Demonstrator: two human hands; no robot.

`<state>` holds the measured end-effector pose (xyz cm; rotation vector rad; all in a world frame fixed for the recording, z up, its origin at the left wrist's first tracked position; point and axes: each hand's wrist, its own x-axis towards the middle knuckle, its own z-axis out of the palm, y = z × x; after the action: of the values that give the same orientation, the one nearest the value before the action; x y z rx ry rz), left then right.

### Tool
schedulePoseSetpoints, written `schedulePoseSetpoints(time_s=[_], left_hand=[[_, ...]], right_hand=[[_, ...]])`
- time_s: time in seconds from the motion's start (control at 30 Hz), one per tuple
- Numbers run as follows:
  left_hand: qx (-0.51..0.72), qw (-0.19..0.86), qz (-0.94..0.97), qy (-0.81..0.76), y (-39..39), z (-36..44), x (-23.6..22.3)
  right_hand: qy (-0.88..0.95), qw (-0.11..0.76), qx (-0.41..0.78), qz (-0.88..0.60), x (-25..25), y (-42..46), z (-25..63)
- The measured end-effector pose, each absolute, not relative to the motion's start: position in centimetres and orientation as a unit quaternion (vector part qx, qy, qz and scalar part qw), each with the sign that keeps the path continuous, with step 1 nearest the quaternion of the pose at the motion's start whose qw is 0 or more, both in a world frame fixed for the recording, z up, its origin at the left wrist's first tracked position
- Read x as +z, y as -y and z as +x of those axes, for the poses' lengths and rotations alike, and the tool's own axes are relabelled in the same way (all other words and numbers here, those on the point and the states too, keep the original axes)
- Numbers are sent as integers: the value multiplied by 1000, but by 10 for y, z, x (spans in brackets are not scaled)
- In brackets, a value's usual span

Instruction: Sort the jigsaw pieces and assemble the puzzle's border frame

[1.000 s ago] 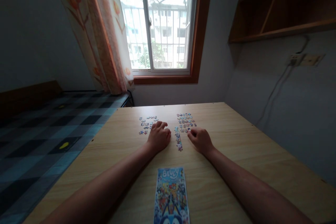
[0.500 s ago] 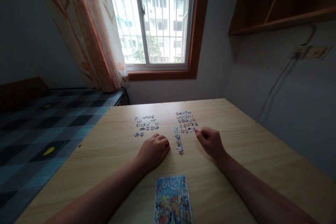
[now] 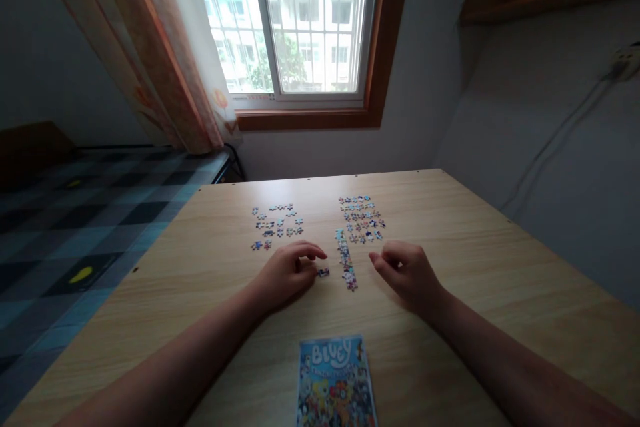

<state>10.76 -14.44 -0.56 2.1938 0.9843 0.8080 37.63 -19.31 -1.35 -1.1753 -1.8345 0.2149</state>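
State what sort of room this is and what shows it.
Probably a bedroom in a home: what looks like a bed with a plaid cover at the left, a tulip-print curtain, and a barred window facing a building.

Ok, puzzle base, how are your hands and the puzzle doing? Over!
Left hand: half open, beside loose piece. Right hand: curled, right of strip. Loose piece lies between left hand and strip.

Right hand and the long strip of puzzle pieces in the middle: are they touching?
Apart. The head view shows it: a band of bare tabletop lies between the right hand and the strip of puzzle pieces.
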Motion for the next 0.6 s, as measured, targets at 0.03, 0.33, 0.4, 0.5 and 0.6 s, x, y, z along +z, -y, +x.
schedulePoseSetpoints(time_s=[0.03, 0.33, 0.4, 0.5, 0.6], left_hand=[[300, 291, 829, -372, 144, 108, -6], [261, 199, 851, -410, 149, 110, -5], [249, 187, 858, -408, 151, 111, -3], [242, 169, 868, -400, 153, 111, -3], [240, 155, 872, -397, 154, 112, -4]], right_hand=[[747, 453, 92, -478, -14, 193, 376], [759, 416, 135, -482, -16, 190, 379], [767, 422, 130, -465, -15, 190, 380], [779, 421, 138, -443, -15, 189, 379], [794, 402, 156, -429, -14, 188, 380]])
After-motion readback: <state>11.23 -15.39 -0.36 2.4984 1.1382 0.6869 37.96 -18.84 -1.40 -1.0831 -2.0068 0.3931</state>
